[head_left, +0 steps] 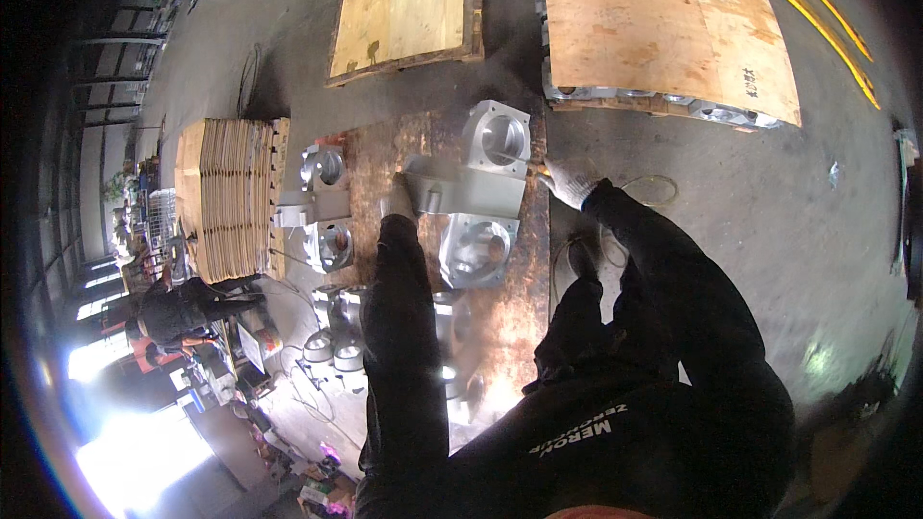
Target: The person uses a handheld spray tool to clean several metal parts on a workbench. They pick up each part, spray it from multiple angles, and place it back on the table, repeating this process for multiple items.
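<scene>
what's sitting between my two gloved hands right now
In the head view, a large grey metal casting with round bores lies between the left hand, which rests on its left edge, and the right hand, which holds a thin tool toward it.

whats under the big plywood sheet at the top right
Grey metal castings poke out from under the plywood sheet along its near and left edges. The sheet covers the rest, so how many castings it covers cannot be seen.

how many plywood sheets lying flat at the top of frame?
2. One plywood sheet lies top centre on a pallet frame. A larger plywood sheet lies top right, covering metal castings that poke out beneath its near edge. More may be hidden outside the frame.
</scene>
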Tool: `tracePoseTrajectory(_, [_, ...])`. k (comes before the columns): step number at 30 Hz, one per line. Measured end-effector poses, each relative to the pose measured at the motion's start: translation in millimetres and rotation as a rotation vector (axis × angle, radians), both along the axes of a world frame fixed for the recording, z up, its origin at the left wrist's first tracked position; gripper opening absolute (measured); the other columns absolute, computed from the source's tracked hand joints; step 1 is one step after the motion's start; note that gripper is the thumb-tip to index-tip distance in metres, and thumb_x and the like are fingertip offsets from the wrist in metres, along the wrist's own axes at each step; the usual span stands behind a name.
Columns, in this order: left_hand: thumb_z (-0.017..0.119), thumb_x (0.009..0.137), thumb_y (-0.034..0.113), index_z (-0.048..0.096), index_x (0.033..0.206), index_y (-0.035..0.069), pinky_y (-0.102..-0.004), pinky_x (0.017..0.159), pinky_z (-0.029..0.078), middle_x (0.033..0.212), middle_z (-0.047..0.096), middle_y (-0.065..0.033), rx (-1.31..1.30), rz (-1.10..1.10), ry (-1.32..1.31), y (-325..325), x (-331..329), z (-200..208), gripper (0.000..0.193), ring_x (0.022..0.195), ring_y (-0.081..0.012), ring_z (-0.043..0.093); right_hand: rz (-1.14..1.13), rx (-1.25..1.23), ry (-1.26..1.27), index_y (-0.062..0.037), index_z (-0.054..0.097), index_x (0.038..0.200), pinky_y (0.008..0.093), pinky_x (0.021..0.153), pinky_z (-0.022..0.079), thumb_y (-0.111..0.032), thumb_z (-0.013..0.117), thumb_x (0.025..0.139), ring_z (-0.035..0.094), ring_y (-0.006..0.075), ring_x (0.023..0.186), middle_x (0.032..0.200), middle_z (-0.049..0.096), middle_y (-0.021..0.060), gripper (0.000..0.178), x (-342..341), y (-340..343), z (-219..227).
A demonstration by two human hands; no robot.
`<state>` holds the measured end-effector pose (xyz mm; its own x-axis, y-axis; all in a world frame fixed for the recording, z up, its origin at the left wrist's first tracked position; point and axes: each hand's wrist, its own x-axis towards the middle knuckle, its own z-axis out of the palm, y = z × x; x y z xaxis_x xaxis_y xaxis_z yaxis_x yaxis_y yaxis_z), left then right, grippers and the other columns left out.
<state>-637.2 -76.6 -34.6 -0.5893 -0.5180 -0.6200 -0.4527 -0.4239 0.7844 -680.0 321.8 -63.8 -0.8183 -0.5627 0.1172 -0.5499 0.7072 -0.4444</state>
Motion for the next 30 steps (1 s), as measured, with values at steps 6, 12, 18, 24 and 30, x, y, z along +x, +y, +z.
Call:
tracePoseTrajectory(6, [0.052, 0.100, 0.044, 0.064, 0.109, -0.006, -0.0415, 0.068, 0.056, 0.094, 0.071, -0.0132, -0.360, -0.147, -0.344, -5.0, 1.5, 25.3, 0.052, 0.084, -0.0262, 0.068, -0.109, 0.029, -0.097, -0.0118, 0.068, 0.100, 0.0474, 0.052, 0.051, -0.041, 0.055, 0.096, 0.066, 0.0348, 0.060, 0.068, 0.066, 0.0153, 0.032, 14.8, 15.9, 30.1])
tracePoseTrajectory(12, [0.050, 0.100, 0.035, 0.061, 0.114, -0.006, -0.0393, 0.078, 0.053, 0.103, 0.069, -0.0143, -0.810, -0.566, -0.326, -17.9, -15.6, 11.9, 0.045, 0.094, -0.0266, 0.066, -0.196, 0.072, -0.150, -0.0086, 0.068, 0.097, 0.0487, 0.052, 0.050, -0.043, 0.056, 0.095, 0.064, 0.0374, 0.060, 0.067, 0.064, 0.0176, 0.036, 59.5, 66.2, 34.3])
tracePoseTrajectory(18, [0.048, 0.100, 0.026, 0.058, 0.122, -0.005, -0.0361, 0.090, 0.049, 0.115, 0.067, -0.0142, -0.878, -0.797, 0.012, -13.0, -32.1, -28.7, 0.039, 0.105, -0.0254, 0.063, -0.269, 0.175, -0.445, -0.0027, 0.060, 0.107, 0.0497, 0.065, 0.052, -0.038, 0.061, 0.094, 0.066, 0.0439, 0.080, 0.086, 0.068, 0.0241, 0.038, 144.8, 134.5, 60.7])
tracePoseTrajectory(24, [0.053, 0.096, 0.018, 0.051, 0.125, -0.007, -0.0373, 0.095, 0.048, 0.119, 0.064, -0.0196, -0.752, -0.756, 0.117, -31.4, 0.7, -36.5, 0.038, 0.112, -0.0307, 0.061, -0.339, -0.301, -0.406, -0.0003, 0.059, 0.120, 0.0384, 0.090, 0.051, -0.017, 0.056, 0.099, 0.066, 0.0331, 0.107, 0.114, 0.067, 0.0211, 0.027, 184.3, 163.6, 97.1])
tracePoseTrajectory(30, [0.061, 0.091, 0.019, 0.036, 0.128, -0.003, -0.0463, 0.089, 0.051, 0.112, 0.064, -0.0290, -0.954, -0.895, -0.259, 86.7, 62.2, 66.2, 0.050, 0.107, -0.0432, 0.062, -0.393, -0.467, -0.468, -0.0032, 0.063, 0.117, 0.0364, 0.093, 0.050, -0.018, 0.056, 0.096, 0.065, 0.0330, 0.109, 0.116, 0.067, 0.0181, 0.026, 172.7, 194.8, 100.4])
